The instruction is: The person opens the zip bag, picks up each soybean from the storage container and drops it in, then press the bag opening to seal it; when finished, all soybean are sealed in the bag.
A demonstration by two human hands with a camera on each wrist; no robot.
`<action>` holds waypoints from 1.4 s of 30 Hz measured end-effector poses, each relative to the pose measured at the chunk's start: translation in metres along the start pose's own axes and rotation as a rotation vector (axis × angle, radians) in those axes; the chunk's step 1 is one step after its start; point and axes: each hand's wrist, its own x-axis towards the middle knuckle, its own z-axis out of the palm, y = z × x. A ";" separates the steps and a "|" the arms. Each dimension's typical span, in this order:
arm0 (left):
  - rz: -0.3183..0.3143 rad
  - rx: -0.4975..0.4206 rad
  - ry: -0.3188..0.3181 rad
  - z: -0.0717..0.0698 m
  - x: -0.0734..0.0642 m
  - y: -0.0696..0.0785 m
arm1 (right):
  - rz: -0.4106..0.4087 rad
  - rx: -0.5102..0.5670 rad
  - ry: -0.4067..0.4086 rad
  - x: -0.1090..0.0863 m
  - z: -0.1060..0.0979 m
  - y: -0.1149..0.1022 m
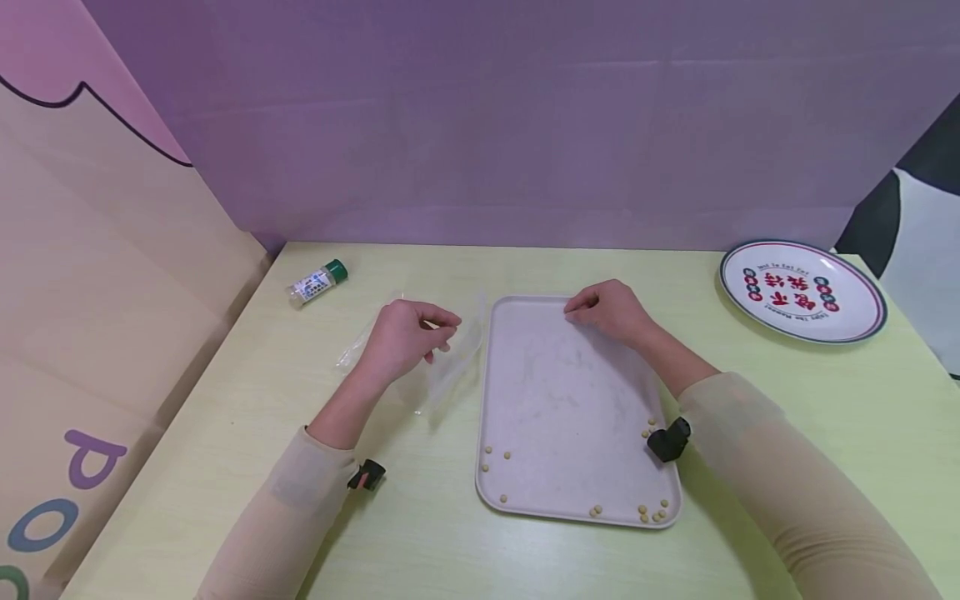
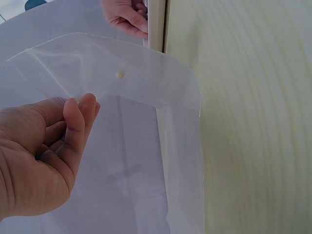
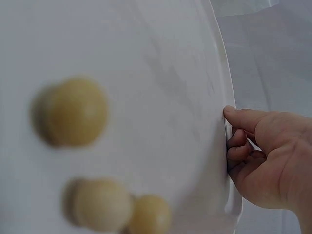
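My left hand (image 1: 405, 337) pinches a clear plastic bag (image 1: 457, 358) between thumb and fingertips, left of the tray. In the left wrist view, one small round bean (image 2: 120, 75) shows at the bag (image 2: 183, 102); whether it lies inside cannot be told. With thumb and curled fingers, my right hand (image 1: 611, 312) grips the far rim of a white rectangular tray (image 1: 562, 392). Several yellowish soybeans (image 1: 643, 509) lie scattered near the tray's front and right edges. Close to the right wrist camera, a few soybeans (image 3: 78, 112) look large and blurred.
At the back left of the pale table (image 1: 420, 550) lies a small clear bottle with a green cap (image 1: 318, 282). An oval plate with red writing (image 1: 802, 292) is at the back right. A purple partition (image 1: 525, 125) stands behind the table.
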 end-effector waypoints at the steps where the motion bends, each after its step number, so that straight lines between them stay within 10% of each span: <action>1: 0.000 0.000 -0.001 0.000 0.000 0.000 | 0.001 -0.001 0.000 0.000 0.000 0.000; 42: -0.014 0.014 -0.010 0.001 -0.001 0.001 | -0.136 0.141 -0.111 -0.016 0.004 -0.055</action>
